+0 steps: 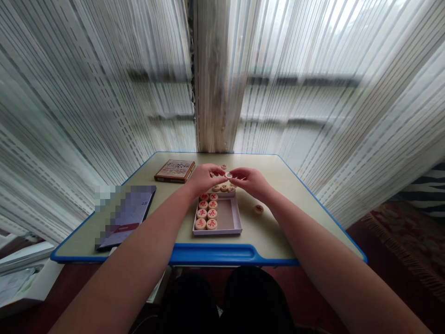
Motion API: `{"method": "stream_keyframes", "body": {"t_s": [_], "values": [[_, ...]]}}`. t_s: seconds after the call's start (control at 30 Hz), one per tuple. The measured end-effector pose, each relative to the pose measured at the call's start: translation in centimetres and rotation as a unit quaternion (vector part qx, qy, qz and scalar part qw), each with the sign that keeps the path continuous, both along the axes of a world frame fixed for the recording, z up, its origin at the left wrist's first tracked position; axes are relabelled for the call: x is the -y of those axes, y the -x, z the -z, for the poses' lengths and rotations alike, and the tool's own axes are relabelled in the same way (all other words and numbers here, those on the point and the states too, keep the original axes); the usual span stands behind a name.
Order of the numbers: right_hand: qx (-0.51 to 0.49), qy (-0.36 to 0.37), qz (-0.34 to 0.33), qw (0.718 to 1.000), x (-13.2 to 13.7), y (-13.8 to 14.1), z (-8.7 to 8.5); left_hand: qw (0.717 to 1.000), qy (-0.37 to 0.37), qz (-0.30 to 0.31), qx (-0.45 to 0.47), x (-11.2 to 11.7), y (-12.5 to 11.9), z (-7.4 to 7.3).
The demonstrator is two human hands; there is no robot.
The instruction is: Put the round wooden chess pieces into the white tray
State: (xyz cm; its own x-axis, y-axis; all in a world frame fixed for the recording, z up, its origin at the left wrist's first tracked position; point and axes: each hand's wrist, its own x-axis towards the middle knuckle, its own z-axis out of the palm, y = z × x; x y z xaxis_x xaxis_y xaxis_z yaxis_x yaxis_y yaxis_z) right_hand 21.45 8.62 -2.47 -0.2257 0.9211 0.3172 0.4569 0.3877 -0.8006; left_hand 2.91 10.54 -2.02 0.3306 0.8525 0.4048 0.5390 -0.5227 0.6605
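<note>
Above the far half of the table, a round Chinese chess piece (228,175) with a dark character is pinched between my two hands. My left hand (206,178) has thumb and fingertips at its left edge; my right hand (253,181) grips it from the right. Just below them lie several loose pieces (224,188), partly covered by my fingers. Nearer me is a shallow white box (227,231), its left side filled with two columns of red-marked pieces (212,213). A single dark-marked piece (258,209) rests on the table right of the box, by my right forearm.
A closed decorated box (174,170) sits at the table's far left. Nearer on the left lies a dark purple book or folder (130,213), partly blurred out. The pale table (295,222) has a raised blue rim. Striped sheer curtains (104,93) hang behind it.
</note>
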Motion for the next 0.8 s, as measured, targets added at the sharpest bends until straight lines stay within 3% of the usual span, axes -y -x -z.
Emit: {"method": "stream_keyframes", "body": {"t_s": [0.2,0.37,0.57,0.8], "values": [[0.107,-0.053,0.01,0.993,0.3,-0.2,-0.5,0.998,0.052,0.033,-0.011,-0.1,0.1,0.2],[0.163,-0.018,-0.037,0.986,0.8,-0.9,-1.5,0.993,0.091,0.064,-0.03,0.5,0.2,-0.4],[0.301,-0.004,-0.122,0.946,1.7,-0.6,-2.2,0.998,0.026,0.017,-0.059,0.5,0.4,-0.6],[0.361,-0.037,-0.121,0.924,2.1,0.0,-1.8,0.999,-0.005,-0.005,-0.052,0.5,0.2,-0.2]]}}
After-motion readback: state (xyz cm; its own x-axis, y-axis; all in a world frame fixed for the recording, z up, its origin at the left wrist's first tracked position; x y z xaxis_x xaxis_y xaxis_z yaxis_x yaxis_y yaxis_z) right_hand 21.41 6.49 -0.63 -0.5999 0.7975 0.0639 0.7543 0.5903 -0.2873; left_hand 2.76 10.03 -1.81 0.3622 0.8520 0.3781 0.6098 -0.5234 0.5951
